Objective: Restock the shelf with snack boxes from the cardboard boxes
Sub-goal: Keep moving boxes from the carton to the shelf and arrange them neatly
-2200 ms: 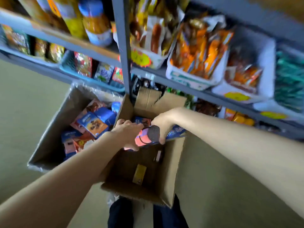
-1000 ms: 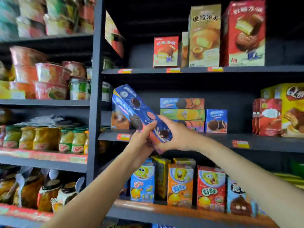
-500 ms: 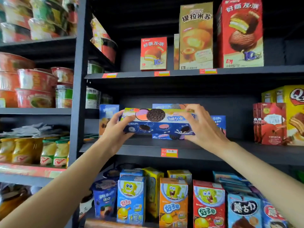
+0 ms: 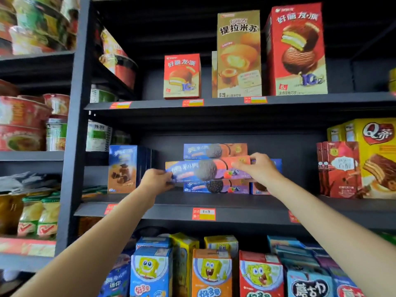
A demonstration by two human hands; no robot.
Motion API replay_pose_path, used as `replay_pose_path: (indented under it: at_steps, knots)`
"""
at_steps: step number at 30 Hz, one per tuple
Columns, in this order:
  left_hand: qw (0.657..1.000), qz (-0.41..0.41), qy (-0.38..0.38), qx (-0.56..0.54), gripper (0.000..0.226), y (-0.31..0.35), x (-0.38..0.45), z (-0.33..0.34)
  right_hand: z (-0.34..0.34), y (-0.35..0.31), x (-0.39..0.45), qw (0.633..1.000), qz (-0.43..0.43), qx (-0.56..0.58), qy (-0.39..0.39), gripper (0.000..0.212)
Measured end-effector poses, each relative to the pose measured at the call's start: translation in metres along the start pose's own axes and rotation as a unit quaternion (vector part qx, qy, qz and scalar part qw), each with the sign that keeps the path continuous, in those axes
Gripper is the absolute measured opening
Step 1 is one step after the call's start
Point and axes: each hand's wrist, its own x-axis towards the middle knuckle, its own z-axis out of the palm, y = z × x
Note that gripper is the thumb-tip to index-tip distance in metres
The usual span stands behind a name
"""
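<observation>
- Long cookie box (image 4: 206, 169) held level in front of the middle shelf (image 4: 235, 203), long axis running 9-to-3 o'clock — parallel to the shelf edge.
- Left hand (image 4: 157, 180) at the 9 o'clock end, fingers clamped on the box's end.
- Right hand (image 4: 260, 168) at the 3 o'clock end, fingers pinching the upper corner.
- Stacked boxes (image 4: 215, 187) directly behind, same orientation — one visible above, one below the held box.
- Both hands about equally near; likely next move a push straight back toward 12 o'clock, onto or against the stack.
</observation>
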Motion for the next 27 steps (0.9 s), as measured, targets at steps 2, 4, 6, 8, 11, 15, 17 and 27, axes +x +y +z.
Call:
replay_pose_path:
  at_steps: [2,4,6,8,11,15,17,27]
  knots:
    - [0.996,-0.012,-0.006,0.09,0.023,-0.008,0.011,0.007,0.002,0.004,0.001,0.999,0.022,-0.048,-0.013,0.031]
    - [0.977,-0.006,-0.013,0.214,0.021,-0.015,0.021,0.014,0.005,0.012,0.001,0.993,0.045,-0.104,-0.031,0.035]
    - [0.943,0.005,-0.011,0.333,0.026,-0.018,0.03,0.02,0.008,0.022,0.005,0.984,0.052,-0.166,-0.035,0.036]
    - [0.914,0.012,-0.017,0.406,0.027,-0.019,0.037,0.028,0.008,0.025,0.009,0.973,0.044,-0.225,-0.022,0.027]
    - [0.885,0.013,-0.012,0.465,0.03,-0.021,0.046,0.037,0.01,0.031,0.018,0.957,0.02,-0.29,-0.003,0.025]
    - [0.856,0.033,0.012,0.515,0.032,-0.028,0.049,0.043,0.015,0.039,0.027,0.951,-0.011,-0.309,-0.005,0.021]
    - [0.845,0.042,0.018,0.533,0.031,-0.029,0.048,0.046,0.016,0.041,0.029,0.951,-0.019,-0.308,-0.001,0.021]
    - [0.822,0.047,-0.003,0.567,0.026,-0.02,0.045,0.047,0.02,0.045,0.033,0.944,-0.019,-0.331,-0.002,0.019]
